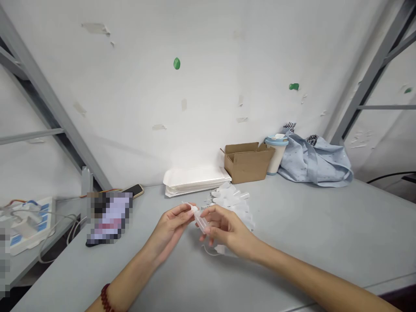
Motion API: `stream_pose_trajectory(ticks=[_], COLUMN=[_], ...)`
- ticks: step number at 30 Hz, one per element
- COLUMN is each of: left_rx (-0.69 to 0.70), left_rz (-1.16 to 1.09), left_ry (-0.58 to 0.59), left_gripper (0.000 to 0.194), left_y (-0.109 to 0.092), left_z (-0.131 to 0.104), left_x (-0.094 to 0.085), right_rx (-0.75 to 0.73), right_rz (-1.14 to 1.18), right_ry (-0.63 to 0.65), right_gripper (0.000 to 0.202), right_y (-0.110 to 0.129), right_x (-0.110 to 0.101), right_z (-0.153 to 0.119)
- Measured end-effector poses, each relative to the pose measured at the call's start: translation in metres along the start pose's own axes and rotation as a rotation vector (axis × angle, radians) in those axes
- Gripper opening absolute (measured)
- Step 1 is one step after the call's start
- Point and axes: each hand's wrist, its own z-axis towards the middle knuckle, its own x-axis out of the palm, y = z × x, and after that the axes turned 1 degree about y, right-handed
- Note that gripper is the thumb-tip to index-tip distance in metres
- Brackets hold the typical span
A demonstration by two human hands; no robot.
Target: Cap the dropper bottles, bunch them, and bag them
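Observation:
A small translucent plastic tube [201, 221] with a white top is held between my two hands, tilted, above the grey table. The fingertips of my left hand [177, 223] pinch its white upper end. My right hand [227, 229] has its thumb and fingers around the lower part of the tube. Behind my right hand lies a pile of similar translucent plastic pieces [229, 197]. Another clear piece with a thin loop [221, 249] rests on the table just below my right hand.
A stack of white flat packets [195, 178], an open cardboard box [248, 165], a lidded cup [276, 156] and a light blue cloth bag [315, 160] stand along the wall. At left are phones [138, 190] and a power strip [32, 225] with cables.

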Motion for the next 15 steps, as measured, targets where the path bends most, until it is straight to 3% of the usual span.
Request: stream_pose_trajectory(ticks=[5, 10, 15], left_rx=[-0.01, 0.001, 0.012], left_rz=[0.041, 0.073, 0.112], left_ry=[0.105, 0.073, -0.013], left_gripper=[0.014, 0.013, 0.017], left_y=[-0.005, -0.0063, -0.0055], left_z=[-0.0003, -0.001, -0.0016], left_x=[-0.0025, -0.0014, -0.0014], right_rx=[0.107, 0.194, 0.233], right_rz=[0.274, 0.461, 0.505], right_ry=[0.076, 0.095, 0.093], right_gripper=[0.026, 0.026, 0.025], right_y=[0.0059, 0.0107, 0.0056], right_x=[-0.0038, -0.0047, -0.0065], right_z=[0.0021, 0.002, 0.0033])
